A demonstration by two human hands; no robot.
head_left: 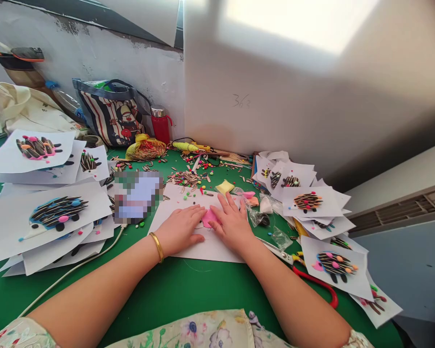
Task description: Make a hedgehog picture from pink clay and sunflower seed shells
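Observation:
A white sheet of paper (217,249) lies in front of me on the green table. Near its middle is a flat patch of pink clay (210,217), with both hands at its edges. My left hand (184,227) rests on the paper with fingers stretched out, the fingertips touching the pink patch from the left. My right hand (233,223) lies with fingers spread, its thumb and fingertips on the right side of the patch. Part of the pink clay is hidden under the fingers. A few small coloured balls sit on the paper's top edge.
Hedgehog pictures with seed spines lie stacked at left (7,208) and right (366,285). Red-handled scissors (313,280) lie beside my right forearm. Loose sunflower seeds (186,179), yellow clay (225,187), a blurred phone with a cable, a striped bag (108,113) and a red bottle (160,126) stand behind.

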